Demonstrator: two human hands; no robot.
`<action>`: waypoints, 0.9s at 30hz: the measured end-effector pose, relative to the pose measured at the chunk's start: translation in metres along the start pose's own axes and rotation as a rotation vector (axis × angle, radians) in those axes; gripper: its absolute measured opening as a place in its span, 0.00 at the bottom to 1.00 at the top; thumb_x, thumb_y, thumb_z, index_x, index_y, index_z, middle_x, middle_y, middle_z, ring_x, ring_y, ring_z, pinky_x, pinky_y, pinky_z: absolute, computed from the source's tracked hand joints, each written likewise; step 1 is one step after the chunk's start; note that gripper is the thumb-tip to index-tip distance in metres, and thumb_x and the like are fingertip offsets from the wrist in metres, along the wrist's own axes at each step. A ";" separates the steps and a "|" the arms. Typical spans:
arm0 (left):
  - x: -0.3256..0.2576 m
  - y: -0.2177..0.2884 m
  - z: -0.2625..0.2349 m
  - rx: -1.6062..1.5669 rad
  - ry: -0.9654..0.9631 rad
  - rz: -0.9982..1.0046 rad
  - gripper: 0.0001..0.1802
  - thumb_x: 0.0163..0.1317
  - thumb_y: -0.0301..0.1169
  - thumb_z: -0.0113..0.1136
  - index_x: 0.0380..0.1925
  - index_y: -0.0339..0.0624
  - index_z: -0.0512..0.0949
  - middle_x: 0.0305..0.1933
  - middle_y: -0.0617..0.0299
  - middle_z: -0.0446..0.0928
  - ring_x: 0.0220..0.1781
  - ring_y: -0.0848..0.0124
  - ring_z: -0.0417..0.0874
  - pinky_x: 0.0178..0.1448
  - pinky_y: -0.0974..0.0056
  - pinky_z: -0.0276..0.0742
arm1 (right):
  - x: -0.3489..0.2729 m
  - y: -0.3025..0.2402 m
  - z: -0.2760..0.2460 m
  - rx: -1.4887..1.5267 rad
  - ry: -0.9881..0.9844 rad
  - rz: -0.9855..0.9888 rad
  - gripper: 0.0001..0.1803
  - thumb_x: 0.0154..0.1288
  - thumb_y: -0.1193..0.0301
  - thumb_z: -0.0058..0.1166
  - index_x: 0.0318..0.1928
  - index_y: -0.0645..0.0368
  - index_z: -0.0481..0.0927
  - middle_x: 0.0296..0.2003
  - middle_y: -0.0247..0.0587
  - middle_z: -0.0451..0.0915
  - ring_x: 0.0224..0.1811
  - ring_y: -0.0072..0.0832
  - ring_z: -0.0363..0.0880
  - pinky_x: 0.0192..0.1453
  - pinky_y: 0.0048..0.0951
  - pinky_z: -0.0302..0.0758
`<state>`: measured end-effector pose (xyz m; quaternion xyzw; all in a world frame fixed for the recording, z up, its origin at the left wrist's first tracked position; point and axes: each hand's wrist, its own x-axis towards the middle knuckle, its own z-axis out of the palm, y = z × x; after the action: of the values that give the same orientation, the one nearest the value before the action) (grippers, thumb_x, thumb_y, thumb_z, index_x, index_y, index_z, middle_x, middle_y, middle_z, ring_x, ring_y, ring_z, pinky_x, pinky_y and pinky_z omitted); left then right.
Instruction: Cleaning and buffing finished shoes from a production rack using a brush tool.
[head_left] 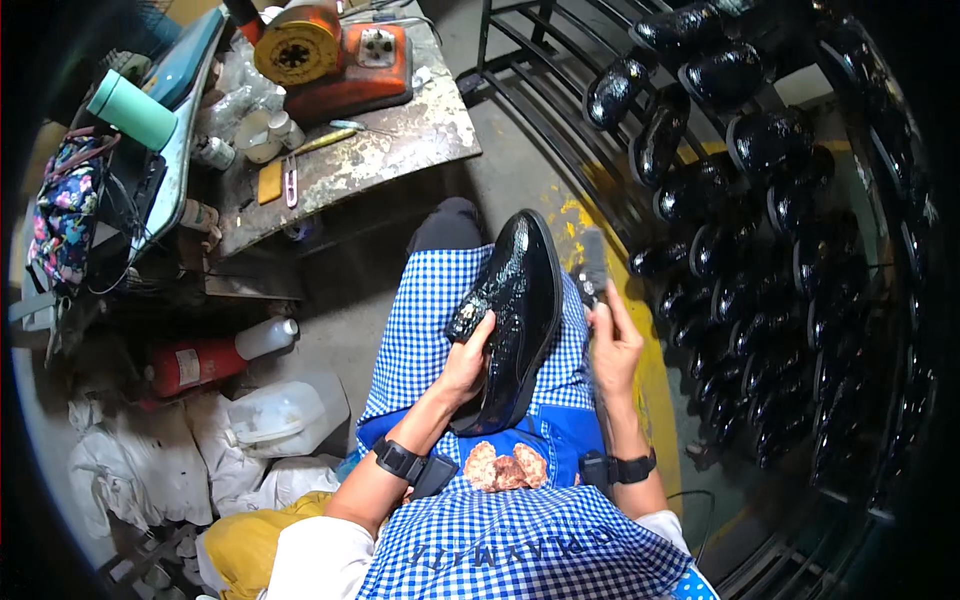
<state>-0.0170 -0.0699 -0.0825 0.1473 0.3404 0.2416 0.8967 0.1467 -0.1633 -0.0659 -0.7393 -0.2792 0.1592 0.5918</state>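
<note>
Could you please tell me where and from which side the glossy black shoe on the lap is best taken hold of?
Grip the black shoe around its opening, coming from the person's left, probably. It lies sole-down on the checked apron, toe pointing away, so the rim near the heel faces the left hand, whose fingers already rest there. The right hand holds a brush.

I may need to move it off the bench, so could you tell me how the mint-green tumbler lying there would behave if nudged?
The mint-green tumbler lies on its side and is round-bodied, so it would probably roll. Its wall looks smooth, so it may be a little slippery. It rests tilted on the edge of a teal tray above a floral pouch, so a push might send it off.
</note>
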 end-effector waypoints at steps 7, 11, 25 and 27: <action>-0.013 0.037 0.018 -0.226 -0.184 -0.129 0.21 0.67 0.39 0.42 0.53 0.37 0.67 0.49 0.54 0.75 0.47 0.65 0.78 0.51 0.63 0.76 | -0.027 -0.030 -0.023 0.336 -0.137 0.512 0.29 0.58 0.71 0.55 0.57 0.71 0.63 0.18 0.28 0.71 0.10 0.10 0.57 0.12 0.13 0.53; -0.007 0.063 0.047 -0.283 -0.368 -0.129 0.27 0.67 0.47 0.34 0.56 0.38 0.65 0.52 0.52 0.73 0.49 0.64 0.77 0.54 0.60 0.75 | -0.042 -0.030 -0.018 0.622 -0.437 0.496 0.41 0.55 0.58 0.59 0.60 0.72 0.56 0.36 0.43 0.77 0.11 0.11 0.59 0.13 0.14 0.56; 0.053 0.104 0.041 -0.511 -0.926 0.097 0.22 0.66 0.46 0.40 0.48 0.41 0.71 0.43 0.55 0.78 0.42 0.71 0.81 0.45 0.66 0.79 | 0.005 -0.065 0.048 0.691 -0.278 0.335 0.36 0.45 0.63 0.64 0.53 0.67 0.66 0.31 0.29 0.73 0.24 0.13 0.69 0.21 0.12 0.65; 0.042 0.106 0.057 -0.263 -0.391 0.337 0.21 0.68 0.42 0.38 0.46 0.36 0.69 0.42 0.52 0.78 0.39 0.68 0.81 0.39 0.69 0.78 | 0.029 -0.071 0.056 0.709 -0.229 0.328 0.38 0.46 0.67 0.64 0.57 0.71 0.64 0.33 0.31 0.74 0.24 0.12 0.68 0.25 0.11 0.65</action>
<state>0.0141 0.0353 -0.0184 0.1280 0.0974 0.3960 0.9040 0.1221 -0.0911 -0.0086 -0.5014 -0.1497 0.4193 0.7419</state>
